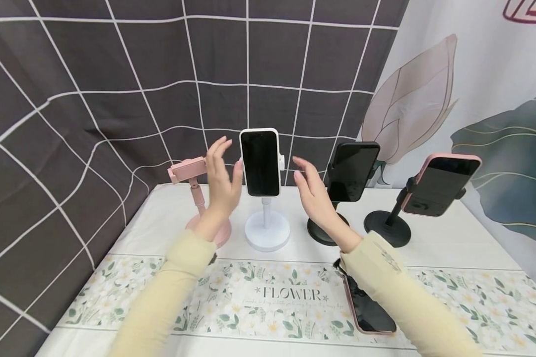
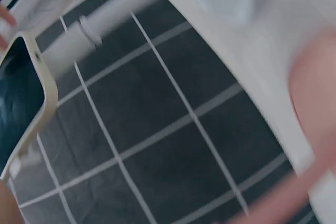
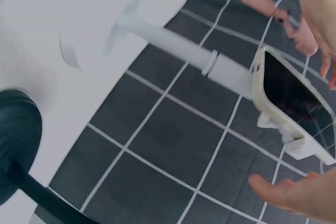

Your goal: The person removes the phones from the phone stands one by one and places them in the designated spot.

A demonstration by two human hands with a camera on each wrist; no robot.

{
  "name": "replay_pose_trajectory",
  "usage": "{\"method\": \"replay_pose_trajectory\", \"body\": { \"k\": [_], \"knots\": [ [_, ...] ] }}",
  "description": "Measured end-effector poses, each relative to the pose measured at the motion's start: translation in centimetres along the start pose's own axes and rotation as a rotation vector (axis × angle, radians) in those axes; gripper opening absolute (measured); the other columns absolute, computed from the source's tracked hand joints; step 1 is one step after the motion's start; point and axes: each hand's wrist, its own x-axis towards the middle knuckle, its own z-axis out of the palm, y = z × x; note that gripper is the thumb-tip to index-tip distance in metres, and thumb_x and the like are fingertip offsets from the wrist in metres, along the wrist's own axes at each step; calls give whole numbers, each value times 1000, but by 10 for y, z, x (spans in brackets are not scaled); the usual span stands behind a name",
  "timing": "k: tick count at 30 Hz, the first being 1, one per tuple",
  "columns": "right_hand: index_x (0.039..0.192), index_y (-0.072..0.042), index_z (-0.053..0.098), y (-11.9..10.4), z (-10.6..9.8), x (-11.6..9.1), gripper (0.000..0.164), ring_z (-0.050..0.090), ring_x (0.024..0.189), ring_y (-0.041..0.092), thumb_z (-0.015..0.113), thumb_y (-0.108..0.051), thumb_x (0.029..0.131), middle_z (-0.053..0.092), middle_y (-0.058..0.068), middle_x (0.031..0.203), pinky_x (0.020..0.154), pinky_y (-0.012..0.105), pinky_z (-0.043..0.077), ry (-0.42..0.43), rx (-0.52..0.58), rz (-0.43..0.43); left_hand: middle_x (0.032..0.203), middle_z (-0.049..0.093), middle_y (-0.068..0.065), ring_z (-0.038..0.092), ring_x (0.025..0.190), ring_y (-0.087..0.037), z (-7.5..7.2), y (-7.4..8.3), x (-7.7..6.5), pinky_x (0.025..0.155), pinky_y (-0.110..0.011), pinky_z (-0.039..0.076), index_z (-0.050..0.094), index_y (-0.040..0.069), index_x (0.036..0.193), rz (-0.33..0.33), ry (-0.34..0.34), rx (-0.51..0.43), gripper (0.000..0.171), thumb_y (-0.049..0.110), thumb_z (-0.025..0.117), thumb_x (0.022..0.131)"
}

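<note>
Ideally, the white-cased phone (image 1: 261, 163), mounted atop the white stand (image 1: 267, 234), gets light, even contact at both edges — the left hand (image 1: 223, 190) and right hand (image 1: 318, 199) flank that stand, fingers loosely extended, gripping nothing.

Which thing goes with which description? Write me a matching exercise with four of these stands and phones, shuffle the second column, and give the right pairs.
1. White stand
2. Pink stand
3. Loose phone
4. Rightmost black stand

A. Lies on the floral runner
B. Holds a pink-edged phone
C. Stands between the left hand and the right hand
D. Shows no phone in its holder

Right pairs: 1-C, 2-D, 3-A, 4-B
</note>
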Motion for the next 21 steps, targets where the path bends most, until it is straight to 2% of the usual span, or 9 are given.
{"method": "replay_pose_trajectory", "body": {
  "k": [3, 5, 8, 10, 13, 15, 16, 19, 21],
  "knots": [
    [140, 1, 36, 2, 7, 17, 41, 33, 137, 28, 31, -17, 103, 37, 17, 146, 113, 43, 28, 79, 14, -12, 133, 42, -24, 41, 128, -30, 22, 2, 3, 110, -36, 31, 40, -6, 129, -212, 25, -121, 41, 20, 36, 97],
    [139, 1, 38, 3, 12, 27, 41, 35, 137, 27, 29, -17, 103, 40, 17, 144, 113, 41, 28, 112, 42, 6, 131, 47, -23, 45, 124, -29, 33, 1, 6, 108, -35, 34, 42, -6, 129, -368, 58, -185, 38, 18, 32, 101],
    [137, 1, 42, 4, 20, 39, 41, 38, 135, 26, 27, -19, 104, 44, 17, 142, 113, 39, 29, 138, 114, 53, 128, 54, -23, 49, 123, -30, 42, -3, 13, 107, -36, 36, 49, -7, 126, -583, 76, -278, 39, 16, 27, 104],
    [136, 1, 43, 4, 26, 45, 42, 40, 134, 26, 26, -20, 104, 46, 17, 140, 112, 39, 30, 150, 139, 75, 128, 56, -22, 49, 124, -29, 45, -7, 17, 108, -35, 35, 52, -6, 126, -681, 53, -318, 43, 17, 23, 105],
    [136, 1, 44, 0, 34, 52, 42, 43, 131, 27, 26, -22, 104, 49, 18, 138, 111, 39, 31, 154, 153, 78, 126, 58, -21, 52, 120, -25, 45, -10, 19, 106, -30, 36, 56, -7, 123, -751, 12, -387, 50, 21, 18, 105],
    [134, 1, 46, -2, 40, 56, 42, 47, 128, 28, 26, -22, 104, 51, 18, 135, 109, 39, 33, 167, 146, 70, 108, 66, -16, 58, 103, -20, 45, -11, 18, 95, -26, 42, 63, -5, 111, -772, 11, -434, 53, 23, 18, 105],
    [129, 2, 49, -3, 43, 57, 42, 49, 123, 28, 26, -22, 104, 55, 19, 129, 107, 39, 35, 182, 150, 71, 95, 68, -13, 59, 91, -17, 45, -11, 18, 86, -24, 44, 67, -3, 100, -778, 18, -461, 55, 24, 20, 105],
    [108, 6, 56, -4, 51, 59, 42, 53, 100, 30, 26, -23, 104, 58, 21, 100, 92, 35, 41, 235, 182, 99, 62, 54, 1, 49, 65, -8, 46, -9, 15, 65, -21, 39, 60, 6, 66, -792, 50, -509, 55, 24, 25, 105],
    [94, 7, 55, -5, 55, 59, 42, 49, 88, 29, 28, -23, 104, 51, 16, 83, 82, 33, 40, 283, 188, 117, 54, 46, 9, 44, 59, -5, 48, -8, 14, 59, -20, 36, 52, 16, 56, -795, 67, -515, 54, 23, 29, 104]
  ]
}}
